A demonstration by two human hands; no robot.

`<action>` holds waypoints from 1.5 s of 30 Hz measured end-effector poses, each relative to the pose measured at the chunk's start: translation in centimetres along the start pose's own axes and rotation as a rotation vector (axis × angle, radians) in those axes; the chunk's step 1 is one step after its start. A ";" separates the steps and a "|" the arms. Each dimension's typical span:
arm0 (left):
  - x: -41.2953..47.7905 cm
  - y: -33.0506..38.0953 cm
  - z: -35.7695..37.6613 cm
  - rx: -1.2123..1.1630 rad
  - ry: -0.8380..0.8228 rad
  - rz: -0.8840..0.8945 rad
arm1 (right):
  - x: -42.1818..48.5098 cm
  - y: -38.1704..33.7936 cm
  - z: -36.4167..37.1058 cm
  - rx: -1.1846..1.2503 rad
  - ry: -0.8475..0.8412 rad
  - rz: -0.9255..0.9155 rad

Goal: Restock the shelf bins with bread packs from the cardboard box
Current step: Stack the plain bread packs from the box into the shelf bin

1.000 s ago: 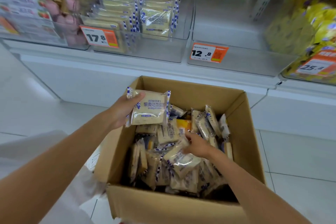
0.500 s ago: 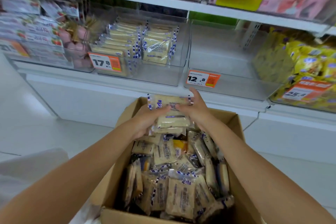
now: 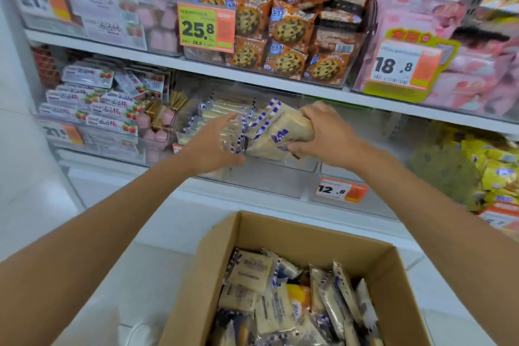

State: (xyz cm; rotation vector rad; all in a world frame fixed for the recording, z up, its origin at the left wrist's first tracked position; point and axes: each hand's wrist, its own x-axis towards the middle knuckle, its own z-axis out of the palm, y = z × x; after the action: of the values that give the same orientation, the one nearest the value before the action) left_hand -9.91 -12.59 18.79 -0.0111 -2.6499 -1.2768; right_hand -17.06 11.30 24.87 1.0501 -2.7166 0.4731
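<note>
- Cream-coloured, plastic-wrapped bread packs (image 3: pixel 280 132) with blue-and-white checked edges are bunched in the right hand (image 3: pixel 328 136). Its fingers and thumb curl round the stack, which is held at the front of the clear plastic shelf bin (image 3: pixel 266 180).
- Left hand (image 3: pixel 216 146): fingers fairly straight and spread, resting against the row of matching packs (image 3: pixel 222 109) already in the bin. It holds nothing.
- Risk: the wrappers look slick and the stack is fanned. We judge an outer pack could slide free and drop to the floor or into the brown cardboard box (image 3: pixel 280 229) below.
- Risk: a crooked push could topple the row, more so if the left hand lifts early.
- Risk: the neighbouring clear bin (image 3: pixel 348 173), with the orange 12.8 price tag (image 3: pixel 341 191), sits just beside, so misfiling is possible.
- Blur: we cannot tell how many packs are gripped.
</note>
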 end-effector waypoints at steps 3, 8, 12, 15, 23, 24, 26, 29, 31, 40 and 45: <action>4.0 -2.5 -1.3 0.240 0.051 0.036 | 4.4 1.3 1.5 -0.075 -0.038 0.026; 10.6 -6.3 -0.5 0.593 -0.133 0.020 | 10.3 4.6 9.5 -0.284 -0.323 0.110; 11.1 -8.5 1.3 0.616 -0.150 0.011 | 10.4 6.1 14.1 -0.391 -0.385 0.063; 10.9 -9.1 1.6 0.611 -0.117 0.030 | 10.1 6.5 14.5 -0.380 -0.355 0.019; 10.6 -9.3 1.5 0.605 -0.089 0.046 | 10.7 6.6 15.5 -0.474 -0.088 -0.037; 10.6 -9.2 1.5 0.600 -0.082 0.050 | 10.8 6.5 15.6 -0.483 -0.048 -0.038; 10.5 -9.1 1.5 0.603 -0.078 0.059 | 10.7 6.3 15.9 -0.463 -0.034 -0.030; 10.3 -8.8 1.4 0.609 -0.076 0.057 | 9.9 6.3 15.7 -0.401 -0.093 -0.022; 10.3 -8.6 1.3 0.614 -0.080 0.053 | 9.8 6.3 15.3 -0.366 -0.127 -0.021; 10.3 -8.7 1.4 0.607 -0.086 0.048 | 10.8 5.6 15.9 -0.314 -0.176 0.118; 10.5 -8.8 1.4 0.595 -0.100 0.020 | 11.2 5.5 16.0 -0.330 -0.195 0.153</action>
State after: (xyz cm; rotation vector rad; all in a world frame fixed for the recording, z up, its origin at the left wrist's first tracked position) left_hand -21.26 -17.87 13.05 -0.0132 -2.9944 -0.4508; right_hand -29.90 2.44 11.95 0.8433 -2.9204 -0.0642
